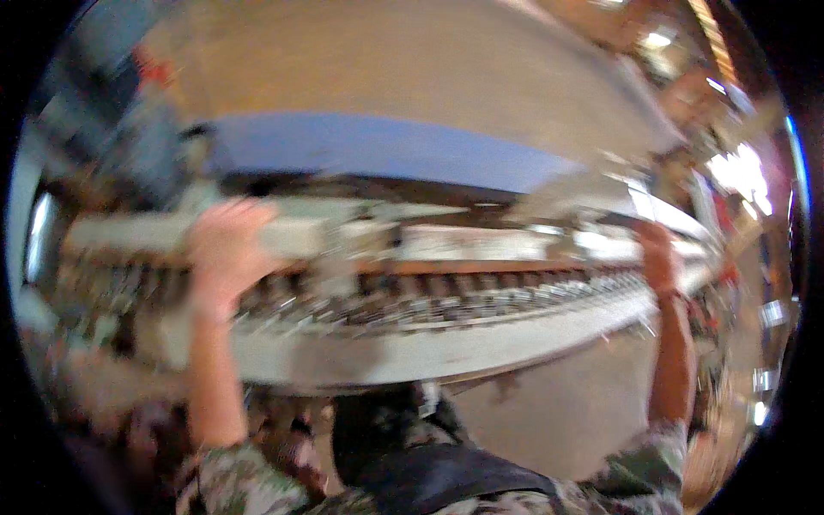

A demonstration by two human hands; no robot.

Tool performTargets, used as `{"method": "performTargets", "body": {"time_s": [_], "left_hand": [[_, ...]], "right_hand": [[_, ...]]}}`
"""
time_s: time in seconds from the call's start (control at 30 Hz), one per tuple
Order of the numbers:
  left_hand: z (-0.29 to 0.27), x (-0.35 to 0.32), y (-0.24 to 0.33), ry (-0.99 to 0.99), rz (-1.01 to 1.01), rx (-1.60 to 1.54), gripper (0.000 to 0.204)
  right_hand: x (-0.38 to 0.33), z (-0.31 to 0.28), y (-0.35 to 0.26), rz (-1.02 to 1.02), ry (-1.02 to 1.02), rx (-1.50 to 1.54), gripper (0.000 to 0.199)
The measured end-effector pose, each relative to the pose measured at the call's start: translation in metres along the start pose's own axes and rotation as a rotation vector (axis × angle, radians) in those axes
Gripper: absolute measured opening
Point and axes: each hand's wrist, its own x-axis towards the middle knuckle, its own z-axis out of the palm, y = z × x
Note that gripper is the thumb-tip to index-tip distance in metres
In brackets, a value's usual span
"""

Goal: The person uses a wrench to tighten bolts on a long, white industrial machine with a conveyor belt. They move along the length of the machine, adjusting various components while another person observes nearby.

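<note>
Here's the long pale machine (412, 365), stretching across nearly the whole view in front of the person, and I have both hands up at it, well apart from each other. The left hand (230, 245) lies over the pale rail (472, 244) toward its left end, fingers pointing away; the right hand (659, 257) is over at the far right end, fingers bent at the rail. Clamped or only resting? I can't tell for either one; the blur eats the fingertips.

Just below the rail runs a long channel, and it's packed: a row of small dark and metallic parts (481, 302), side by side, too smeared for me to separate. A pale upright piece (339, 257) crosses the rail right of the left hand. A dark rounded shadow falls on the front panel.

Beyond the machine, I get a blue band (369, 146), then a broad tan surface (412, 69). Glaring lights (742, 180) wash out the right side, where the clutter dissolves into streaks. Camouflage sleeves (245, 481) come in low, cut off by the lower edge, with dark cloth (446, 472) between them.
</note>
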Motion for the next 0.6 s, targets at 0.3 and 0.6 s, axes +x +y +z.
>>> {"method": "performTargets", "body": {"time_s": [0.3, 0.6], "left_hand": [[0.017, -0.013, -0.010, -0.060, -0.084, 0.032, 0.063], [0.013, -0.013, -0.012, -0.041, -0.071, 0.031, 0.068]], "right_hand": [[0.060, -0.121, -0.109, 0.659, -0.050, 0.606, 0.032], [0.077, -0.132, -0.090, 0.577, -0.095, 0.598, 0.032]]}}
